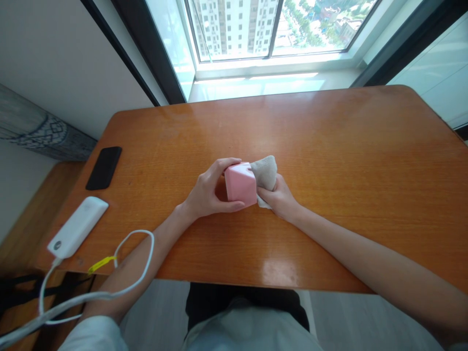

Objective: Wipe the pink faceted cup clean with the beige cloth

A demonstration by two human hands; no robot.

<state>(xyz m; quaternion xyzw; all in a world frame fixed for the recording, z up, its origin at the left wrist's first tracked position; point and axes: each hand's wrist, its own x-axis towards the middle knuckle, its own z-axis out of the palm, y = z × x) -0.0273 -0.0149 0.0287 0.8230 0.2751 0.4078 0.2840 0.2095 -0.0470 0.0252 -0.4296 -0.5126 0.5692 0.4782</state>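
Left fingers (pixel 222 165) in a grip around pink block (pixel 242 186), right fingers (pixel 269 197) around cloth (pixel 265 171)

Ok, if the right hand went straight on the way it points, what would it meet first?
Beyond the pale cloth that the right hand holds, most likely the pink block in the left hand. Cloth and block look about touching, but depth is hard to judge.

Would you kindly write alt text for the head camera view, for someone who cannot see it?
A person's left hand grasps a pink faceted block while the right hand holds a gray cloth against it, over a wooden table. To the left lie a black smartphone and a corded white power bank.
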